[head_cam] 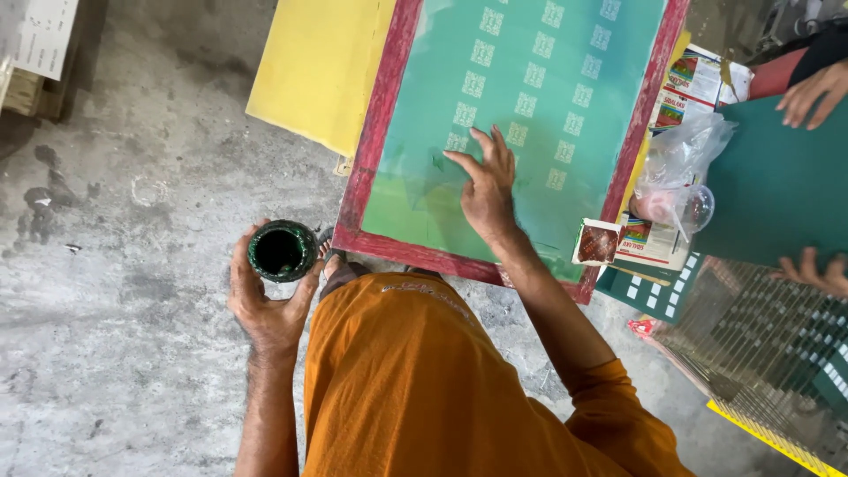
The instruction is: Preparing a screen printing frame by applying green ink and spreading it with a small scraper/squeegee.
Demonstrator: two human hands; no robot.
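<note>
Concrete floor; green ink can [281, 251] within left hand [265, 305] fingers [237, 265].

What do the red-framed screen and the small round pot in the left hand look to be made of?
The red-framed printing screen: the frame looks like painted wood, its red coat worn and uneven; the panel is probably a fine stretched mesh, matte green and slightly see-through. The small round dark-green pot, gripped by the left hand: likely plastic or metal, but ink smears hide its surface. The right hand rests on the mesh.

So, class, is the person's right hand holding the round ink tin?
No, the left hand holds the ink tin, while the right hand lies spread on the green printing screen.
</note>
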